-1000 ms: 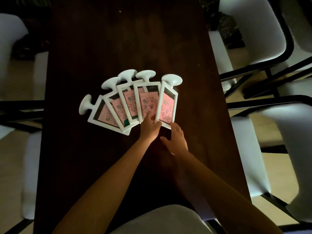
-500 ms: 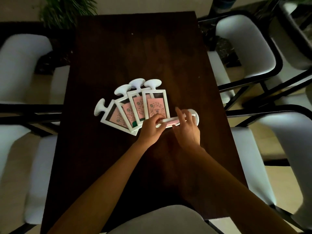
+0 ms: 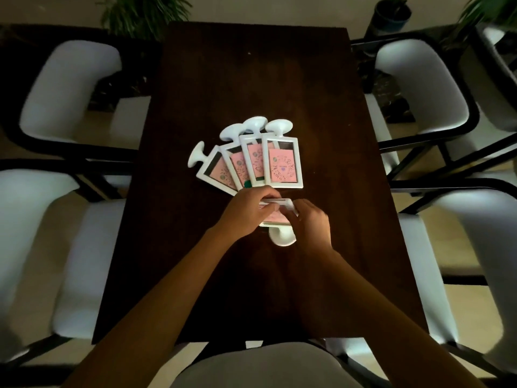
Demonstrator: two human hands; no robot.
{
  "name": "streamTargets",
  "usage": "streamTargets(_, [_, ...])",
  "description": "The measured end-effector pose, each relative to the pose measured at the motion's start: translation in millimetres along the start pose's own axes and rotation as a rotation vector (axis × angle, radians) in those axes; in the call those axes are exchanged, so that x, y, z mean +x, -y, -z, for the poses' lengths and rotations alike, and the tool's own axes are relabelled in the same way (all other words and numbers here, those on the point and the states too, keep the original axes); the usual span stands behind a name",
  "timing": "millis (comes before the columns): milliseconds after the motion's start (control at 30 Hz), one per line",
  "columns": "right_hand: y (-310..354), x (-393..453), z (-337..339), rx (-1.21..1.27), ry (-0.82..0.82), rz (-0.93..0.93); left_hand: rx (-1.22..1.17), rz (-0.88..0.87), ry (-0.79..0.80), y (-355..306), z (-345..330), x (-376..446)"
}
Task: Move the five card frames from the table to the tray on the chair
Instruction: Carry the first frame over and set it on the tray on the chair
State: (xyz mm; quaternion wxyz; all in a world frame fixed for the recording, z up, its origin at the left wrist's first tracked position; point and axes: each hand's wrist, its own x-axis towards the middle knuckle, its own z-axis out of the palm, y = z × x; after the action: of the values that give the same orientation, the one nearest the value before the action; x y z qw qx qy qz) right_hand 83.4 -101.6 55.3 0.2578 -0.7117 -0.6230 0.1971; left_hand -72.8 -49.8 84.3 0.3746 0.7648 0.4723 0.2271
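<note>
Several white card frames with pink cards and round bases lie fanned on the dark wooden table [image 3: 251, 79]; the rightmost of the fan [image 3: 282, 163] lies flat. One more card frame [image 3: 281, 233] is lifted just in front of the fan, its round base pointing toward me. My left hand [image 3: 249, 205] grips its left side and my right hand [image 3: 310, 219] grips its right side. Most of that frame is hidden by my fingers. No tray is in view.
White cushioned chairs with black frames stand on both sides: two on the left [image 3: 70, 88], two on the right [image 3: 419, 88]. Another chair seat [image 3: 265, 365] is at the near edge below me. Potted plants [image 3: 391, 12] stand beyond the table's far end.
The rightmost frame was pulled out of the fan, turned round so its base faces me, and now both hands hold it. The view has tilted up, showing more of the table and chairs.
</note>
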Motion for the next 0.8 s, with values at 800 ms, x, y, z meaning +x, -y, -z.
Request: streamTargets(800, [118.4, -90.4, -103.8, 0.135, 0.291, 0.072, 0.011, 0.237, -0.209, 81.2, 102.9, -172.6])
